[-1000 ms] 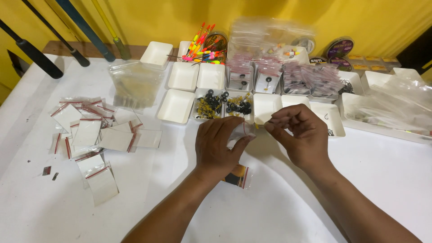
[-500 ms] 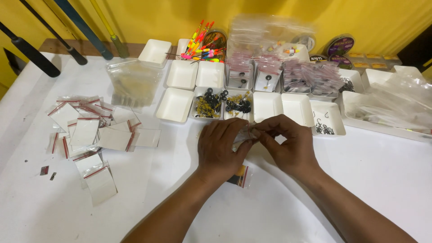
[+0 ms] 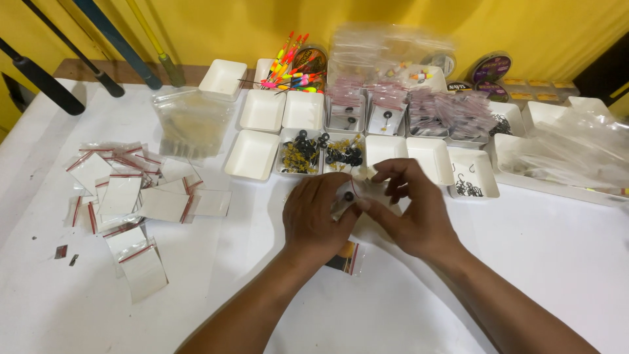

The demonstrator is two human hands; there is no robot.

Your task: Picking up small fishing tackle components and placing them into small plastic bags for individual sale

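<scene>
- Head view: the left hand [image 3: 319, 219] is closed around a small clear zip bag [image 3: 344, 196] with a red strip, pinching it between thumb and fingers above the white table [image 3: 458, 288]; most of the bag is hidden behind the knuckles.
- A small dark bead shows through the bag's film; anything else inside is too small to make out.
- The right hand [image 3: 413, 210] meets the bag from the other side, its thumb and forefinger pressed to the bag's edge, the other fingers curled above.
- Under the left wrist lies another packet [image 3: 346, 257], dark and orange inside, half covered by the forearm.
- Just beyond the hands stand white trays; one tray of black and yellow beads [image 3: 301, 152] is nearest the left hand, and a tray of hooks [image 3: 468, 180] is to the right.
- A loose heap of empty zip bags [image 3: 131, 196] lies well apart to the left.
- Bright fishing floats [image 3: 291, 69] sit at the back; the clear bags piled at the far right are blurred by glare.
</scene>
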